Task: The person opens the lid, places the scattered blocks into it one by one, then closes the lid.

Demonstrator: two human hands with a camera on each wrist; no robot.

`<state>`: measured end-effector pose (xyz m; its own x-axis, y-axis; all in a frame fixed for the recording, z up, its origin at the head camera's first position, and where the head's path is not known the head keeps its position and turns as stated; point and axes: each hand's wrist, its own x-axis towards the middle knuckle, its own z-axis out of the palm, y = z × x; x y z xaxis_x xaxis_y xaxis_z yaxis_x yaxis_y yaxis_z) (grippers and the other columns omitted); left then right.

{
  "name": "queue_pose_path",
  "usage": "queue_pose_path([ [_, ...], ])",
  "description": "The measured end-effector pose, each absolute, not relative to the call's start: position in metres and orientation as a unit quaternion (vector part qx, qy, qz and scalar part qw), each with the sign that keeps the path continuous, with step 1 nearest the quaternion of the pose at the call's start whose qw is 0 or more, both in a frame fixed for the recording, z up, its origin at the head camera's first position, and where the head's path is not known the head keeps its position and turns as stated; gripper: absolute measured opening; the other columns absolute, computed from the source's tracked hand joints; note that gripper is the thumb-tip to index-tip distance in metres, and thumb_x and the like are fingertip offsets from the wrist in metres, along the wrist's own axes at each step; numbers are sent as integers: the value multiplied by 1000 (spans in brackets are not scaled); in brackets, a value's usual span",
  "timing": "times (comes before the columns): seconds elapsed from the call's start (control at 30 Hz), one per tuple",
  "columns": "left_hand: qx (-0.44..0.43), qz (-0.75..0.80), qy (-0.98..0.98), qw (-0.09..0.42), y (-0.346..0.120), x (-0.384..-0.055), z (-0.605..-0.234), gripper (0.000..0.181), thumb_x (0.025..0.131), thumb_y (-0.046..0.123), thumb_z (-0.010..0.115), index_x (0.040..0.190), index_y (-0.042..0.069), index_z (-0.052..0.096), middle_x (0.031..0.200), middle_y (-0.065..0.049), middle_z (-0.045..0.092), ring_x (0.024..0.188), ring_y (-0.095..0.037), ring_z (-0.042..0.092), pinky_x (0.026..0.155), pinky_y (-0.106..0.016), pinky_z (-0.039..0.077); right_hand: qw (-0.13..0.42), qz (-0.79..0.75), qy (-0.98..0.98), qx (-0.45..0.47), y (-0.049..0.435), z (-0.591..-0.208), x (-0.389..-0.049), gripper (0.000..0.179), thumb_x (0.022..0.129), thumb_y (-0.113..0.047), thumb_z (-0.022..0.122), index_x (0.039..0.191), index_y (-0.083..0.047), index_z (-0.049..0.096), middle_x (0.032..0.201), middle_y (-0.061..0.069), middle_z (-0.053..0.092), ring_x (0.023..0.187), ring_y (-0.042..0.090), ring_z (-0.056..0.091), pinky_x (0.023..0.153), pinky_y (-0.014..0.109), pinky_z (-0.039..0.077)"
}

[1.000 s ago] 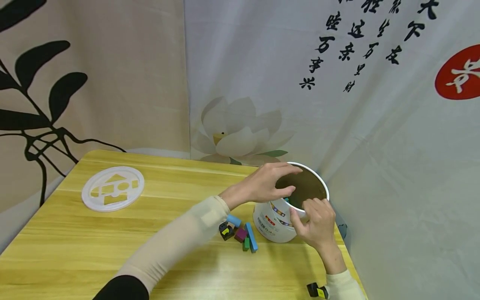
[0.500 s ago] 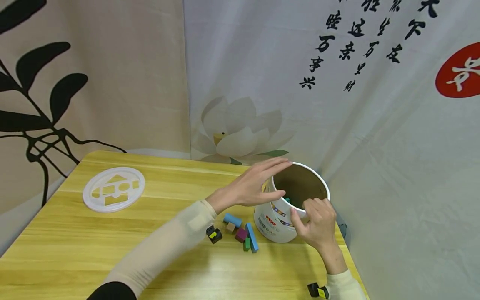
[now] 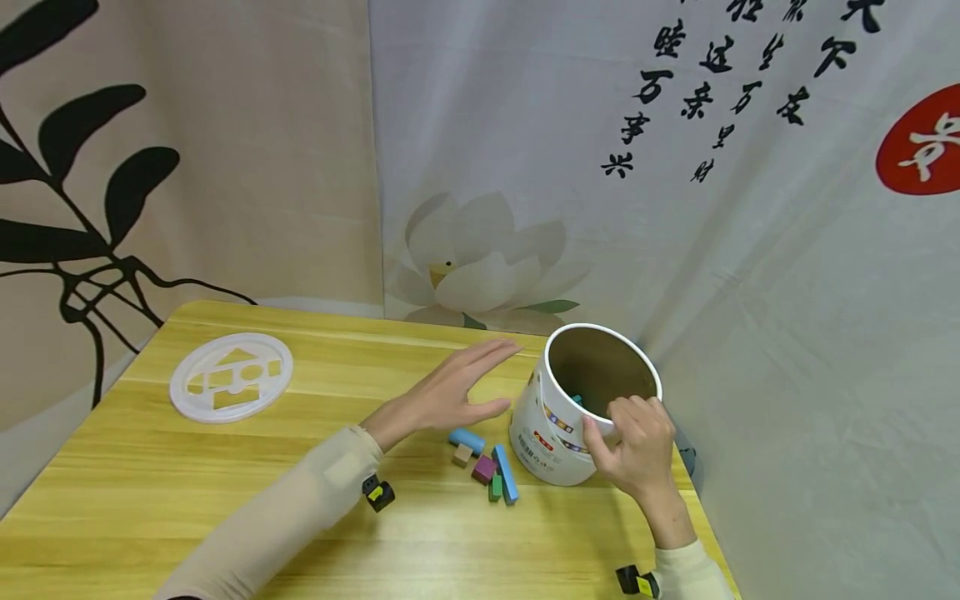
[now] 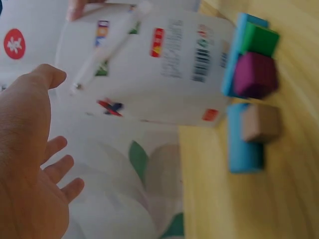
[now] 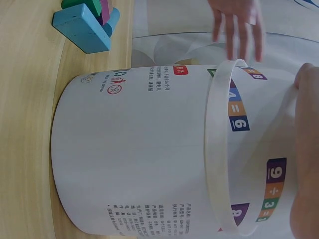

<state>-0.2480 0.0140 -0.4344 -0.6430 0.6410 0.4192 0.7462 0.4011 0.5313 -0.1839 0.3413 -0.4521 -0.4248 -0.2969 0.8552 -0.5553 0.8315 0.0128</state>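
Note:
A white printed bucket (image 3: 551,425) stands tilted toward me at the table's right side. My right hand (image 3: 637,442) grips its near rim, thumb outside and fingers curled over the edge. A bit of teal (image 3: 577,400) shows inside; the rest of the inside is in shadow. Left of the bucket, my left hand (image 3: 442,396) hovers with fingers extended, holding nothing. Below it on the table lie a blue cylinder (image 3: 467,441), a tan cube (image 3: 462,455), a purple block (image 3: 484,470), a green block (image 3: 496,488) and a long blue block (image 3: 506,475).
A round white lid (image 3: 182,392) with shaped cut-outs lies at the far left of the wooden table (image 3: 337,358). The bucket's white strap handle (image 5: 217,144) hangs across its side. Behind the table is a printed cloth (image 3: 487,100), and another stretch borders the right edge.
My left hand has come out from over the bucket's mouth and moved left, empty, uncovering the blocks and rim. The right hand keeps its grip.

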Motion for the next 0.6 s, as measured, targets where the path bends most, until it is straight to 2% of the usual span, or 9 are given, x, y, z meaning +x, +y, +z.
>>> queue_pose_path([
  [0.23,-402,-352,-844,41,-6,-243,-466,76,107,35,78,172,9,47,178,-17,48,165,-39,48,135,-59,42,469,138,-835,254,342,-453,-184,61,108,-52,53,62,-12,44,56,-2,37,56,14,34,58,34,27],
  [0.43,-382,-332,-862,-18,-20,-237,-490,70,112,39,71,171,9,48,179,-17,46,165,-38,48,134,-59,43,472,140,-831,258,343,-453,-184,62,108,-51,55,62,-11,45,56,-2,36,56,14,32,58,34,26],
  [0.6,-373,-324,-867,-62,-27,-234,-508,63,111,28,70,168,8,52,176,-18,50,162,-40,52,133,-60,45,472,142,-830,260,344,-453,-185,61,107,-50,56,61,-10,44,56,-2,35,56,14,32,58,34,26],
])
